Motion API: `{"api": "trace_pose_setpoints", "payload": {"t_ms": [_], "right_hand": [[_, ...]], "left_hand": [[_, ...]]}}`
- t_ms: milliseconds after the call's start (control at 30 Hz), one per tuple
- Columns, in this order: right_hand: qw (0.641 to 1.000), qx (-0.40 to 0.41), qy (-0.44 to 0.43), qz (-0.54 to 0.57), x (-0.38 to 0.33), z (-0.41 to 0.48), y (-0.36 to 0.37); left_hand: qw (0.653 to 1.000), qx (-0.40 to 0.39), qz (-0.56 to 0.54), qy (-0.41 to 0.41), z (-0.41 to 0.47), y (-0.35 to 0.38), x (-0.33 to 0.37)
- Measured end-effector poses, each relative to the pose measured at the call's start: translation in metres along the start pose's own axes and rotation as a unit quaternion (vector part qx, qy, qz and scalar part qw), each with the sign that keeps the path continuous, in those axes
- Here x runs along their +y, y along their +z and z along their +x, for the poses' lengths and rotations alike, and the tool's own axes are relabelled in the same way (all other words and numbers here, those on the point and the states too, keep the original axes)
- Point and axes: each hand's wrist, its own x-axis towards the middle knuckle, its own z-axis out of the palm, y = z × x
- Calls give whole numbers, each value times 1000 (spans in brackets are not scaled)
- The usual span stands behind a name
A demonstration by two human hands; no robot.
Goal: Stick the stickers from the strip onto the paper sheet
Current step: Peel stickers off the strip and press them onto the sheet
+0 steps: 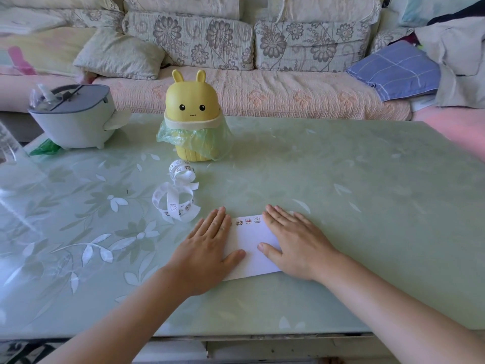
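A white paper sheet (pixel 252 243) lies flat on the green table near me. Three small cartoon stickers (pixel 248 221) sit in a row along its far edge. My left hand (pixel 207 245) rests flat on the sheet's left side, fingers straight. My right hand (pixel 294 240) lies flat on the right side, covering that part of the paper. A curled white sticker strip (pixel 177 199) with several stickers on it lies on the table just left of and beyond my left hand, touched by neither hand.
A yellow rabbit-shaped bin (pixel 193 119) with a green bag stands behind the strip. A grey lidded container (pixel 73 119) sits at the far left. The glass-topped table (pixel 341 206) has a floral pattern. A sofa with cushions runs behind it.
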Motion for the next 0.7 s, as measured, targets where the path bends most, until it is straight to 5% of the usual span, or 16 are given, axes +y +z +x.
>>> {"api": "trace_pose_setpoints", "payload": {"t_ms": [133,233,400,567,700], "right_hand": [[999,34,9,14,-8,6,-11],[994,97,-13,46,-23,17,-18],[956,123,12,265,-64,43,-28],[927,117,43,354,-100,69,-30],[913,103,49,391,-116,85,-24]], "left_hand": [[996,29,-82,5,-6,-9,-3],[981,135,-140,19,-11,-22,-9],[935,286,-190,-83,-15,-43,-34],[910,238,-239,-242,-14,-52,-68],[916,182,-241,-263,-13,-56,-79]]}}
